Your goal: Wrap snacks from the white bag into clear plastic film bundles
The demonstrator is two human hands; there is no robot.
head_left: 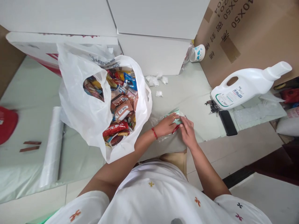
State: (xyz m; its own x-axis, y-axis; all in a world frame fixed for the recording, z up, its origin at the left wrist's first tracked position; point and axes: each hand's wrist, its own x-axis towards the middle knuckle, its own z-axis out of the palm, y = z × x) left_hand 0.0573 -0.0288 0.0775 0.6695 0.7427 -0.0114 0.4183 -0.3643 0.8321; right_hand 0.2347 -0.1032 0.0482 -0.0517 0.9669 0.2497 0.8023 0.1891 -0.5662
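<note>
At the table's front edge, my left hand (166,125) and my right hand (188,133) meet over a crinkled clear plastic bag (161,137). A pale green packet (177,114) with something red beside it shows between my fingers. The fingers of my left hand are bent over the packet, with a red cord at the wrist. My right hand's fingers are closed at the packet's right side; their tips are partly hidden. Left of my hands stands a large white plastic bag (146,109), open at the top and full of wrapped snacks (122,110).
Several small white bundles (153,81) lie beyond my hands. To the right are a white detergent bottle (240,88), keys (213,107), a black phone (228,123) and a large cardboard box (252,34). A plastic roll (51,146) lies left; white boxes (154,53) line the back.
</note>
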